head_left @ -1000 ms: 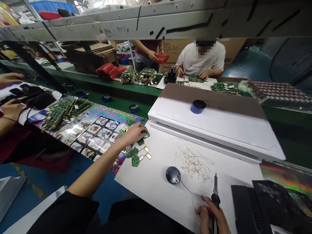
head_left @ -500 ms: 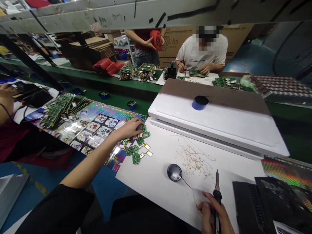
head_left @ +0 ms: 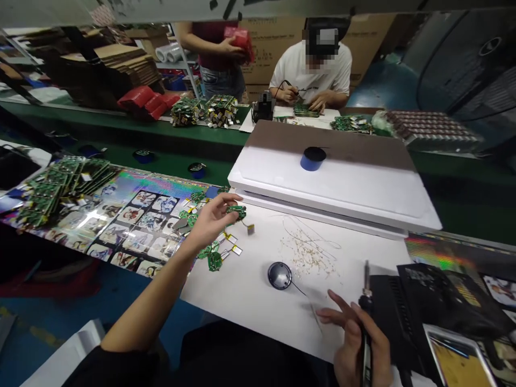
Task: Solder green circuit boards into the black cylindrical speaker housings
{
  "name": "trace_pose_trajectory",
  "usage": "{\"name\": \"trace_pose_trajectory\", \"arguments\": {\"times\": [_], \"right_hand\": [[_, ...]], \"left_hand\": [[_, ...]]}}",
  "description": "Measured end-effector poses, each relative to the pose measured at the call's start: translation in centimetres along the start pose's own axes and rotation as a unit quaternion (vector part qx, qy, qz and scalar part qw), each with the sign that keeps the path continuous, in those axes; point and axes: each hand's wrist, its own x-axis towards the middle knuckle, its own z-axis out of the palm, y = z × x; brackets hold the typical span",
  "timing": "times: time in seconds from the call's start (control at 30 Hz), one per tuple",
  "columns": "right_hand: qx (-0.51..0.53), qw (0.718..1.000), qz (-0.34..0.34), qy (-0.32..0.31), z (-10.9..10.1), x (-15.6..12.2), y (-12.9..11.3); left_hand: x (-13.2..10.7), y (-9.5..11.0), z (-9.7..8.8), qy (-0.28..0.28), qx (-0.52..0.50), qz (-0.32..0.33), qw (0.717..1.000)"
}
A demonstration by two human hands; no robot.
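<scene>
My left hand (head_left: 209, 221) pinches a small green circuit board (head_left: 236, 212) at its fingertips, and a thin wire runs from the board to a small flat battery (head_left: 250, 229) lying on the white sheet (head_left: 258, 306). Below that hand lie several more green boards (head_left: 214, 261) with small silver batteries (head_left: 233, 249). My right hand (head_left: 355, 333) grips a soldering iron (head_left: 366, 317) upright, its fingers spread near a round black pad (head_left: 279, 276). Loose wire clippings (head_left: 308, 253) are scattered between the pad and the white foam slab.
A white foam slab (head_left: 326, 185) with a blue tape roll (head_left: 313, 159) lies ahead. Green boards are stacked (head_left: 64, 188) on a printed holographic mat to the left. A black case (head_left: 407, 301) sits right. Across the green bench, a seated person (head_left: 310, 70) solders; another person (head_left: 213, 48) stands holding a red item.
My left hand has lifted a green board off the group, trailing a wired battery. My right hand's fingers have spread, and the whole view has swung as my head moved.
</scene>
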Motion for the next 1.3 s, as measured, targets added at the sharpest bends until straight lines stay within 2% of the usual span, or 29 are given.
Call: {"name": "trace_pose_trajectory", "arguments": {"times": [0.1,0.23,0.33,0.43,0.57,0.7,0.77,0.83,0.87,0.93,1.0,1.07,1.13,1.2,1.3], "right_hand": [[-0.030,0.996,-0.074,-0.027,1.3,0.9,-1.2],[-0.050,0.976,-0.181,-0.114,3.0,2.6,-2.1],[-0.051,0.965,-0.218,-0.135,4.2,3.7,-2.4],[-0.040,0.964,-0.228,-0.132,4.5,4.0,-2.5],[-0.020,0.961,-0.228,-0.153,3.9,3.6,-2.3],[0.015,0.970,-0.190,-0.150,3.4,3.3,-1.8],[0.023,0.975,-0.172,-0.138,3.0,3.3,-1.6],[0.020,0.979,-0.161,-0.121,2.4,3.4,-1.4],[0.015,0.981,-0.157,-0.114,2.0,3.5,-1.3],[-0.001,0.982,-0.150,-0.112,1.1,3.5,-1.2],[-0.015,0.982,-0.142,-0.121,0.3,3.4,-1.0],[-0.021,0.983,-0.134,-0.124,-0.2,3.2,-0.8],[-0.025,0.985,-0.123,-0.120,-0.6,2.8,-0.6],[-0.031,0.986,-0.113,-0.115,-0.8,2.3,-0.5],[-0.044,0.987,-0.100,-0.119,-0.7,1.5,-0.2]], "left_hand": [[-1.9,0.9,3.8,-0.066,-0.105,-0.039,0.992],[-4.9,1.6,9.4,-0.149,-0.235,-0.096,0.956],[-6.9,1.9,12.4,-0.156,-0.303,-0.135,0.930],[-7.9,1.9,13.8,-0.143,-0.329,-0.157,0.920],[-8.5,2.1,14.2,-0.130,-0.321,-0.166,0.924],[-9.1,2.1,14.2,-0.139,-0.294,-0.150,0.934],[-9.3,1.7,13.5,-0.141,-0.240,-0.105,0.955],[-9.1,1.0,12.2,-0.137,-0.127,-0.021,0.982],[-8.9,0.5,11.3,-0.151,-0.060,0.021,0.987],[-8.4,-0.4,9.5,-0.229,0.046,0.074,0.970],[-7.8,-1.2,7.9,-0.330,0.086,0.076,0.937],[-7.4,-1.8,7.2,-0.375,0.097,0.070,0.919],[-7.2,-2.3,7.4,-0.353,0.124,0.082,0.924],[-7.4,-2.7,8.3,-0.284,0.176,0.083,0.939],[-8.1,-3.0,10.0,-0.168,0.217,0.014,0.962]]}}
